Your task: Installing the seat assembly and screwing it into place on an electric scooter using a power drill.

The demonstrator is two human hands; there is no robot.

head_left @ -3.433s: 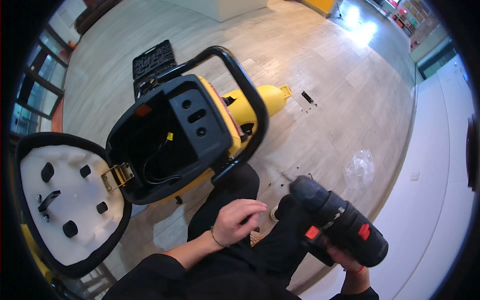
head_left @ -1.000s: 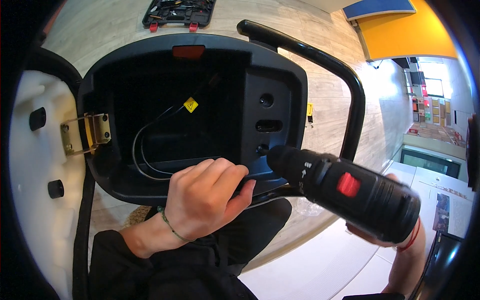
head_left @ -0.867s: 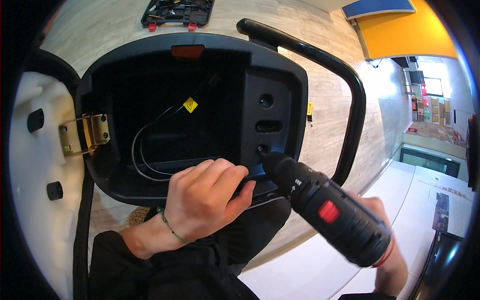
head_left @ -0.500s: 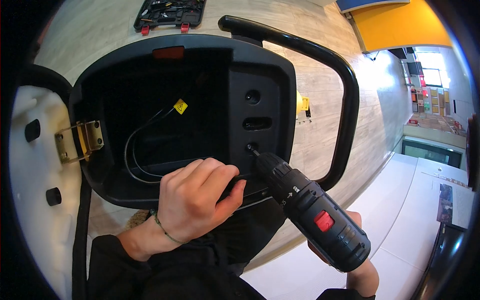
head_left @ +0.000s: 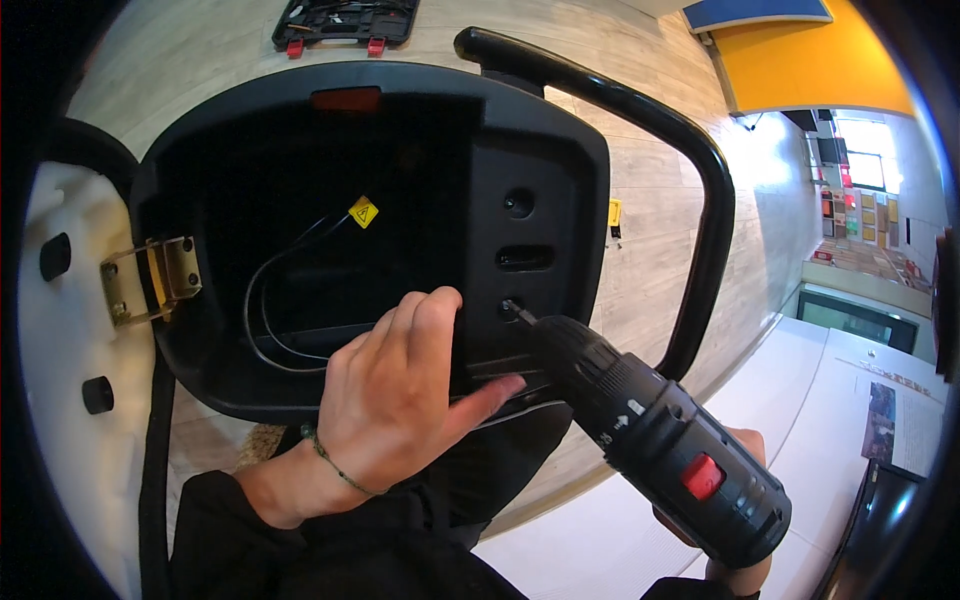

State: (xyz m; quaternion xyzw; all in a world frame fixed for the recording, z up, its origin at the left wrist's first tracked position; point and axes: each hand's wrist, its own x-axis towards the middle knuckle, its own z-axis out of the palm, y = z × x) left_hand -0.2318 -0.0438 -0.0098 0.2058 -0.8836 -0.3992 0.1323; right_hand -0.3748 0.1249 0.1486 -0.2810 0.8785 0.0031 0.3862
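My right hand (head_left: 745, 445), mostly hidden under the tool, grips a black cordless drill (head_left: 660, 430) with a red switch. The drill tilts up and to the left, and its thin bit (head_left: 522, 314) reaches the nearest round recess in the right-hand ledge of a black plastic storage box (head_left: 540, 350). My left hand (head_left: 390, 390), wearing a thin green bracelet, lies over the box's near side. Its fingers are stretched forward and its thumb stands apart, with nothing seen between them. Another round recess (head_left: 517, 204) and a slot (head_left: 525, 258) line the ledge.
Inside the box lies a looped cable (head_left: 248, 310) with a yellow warning tag (head_left: 363, 211). A metal hinge (head_left: 150, 280) joins the box to a white-lined lid (head_left: 75, 350). A black tube handle (head_left: 712, 220) curves along the right. An opened tool case (head_left: 345, 22) lies beyond.
My left hand has opened from a closed grip, its thumb moving away from the fingers. The drill has shifted slightly right and down, its bit still at the near recess.
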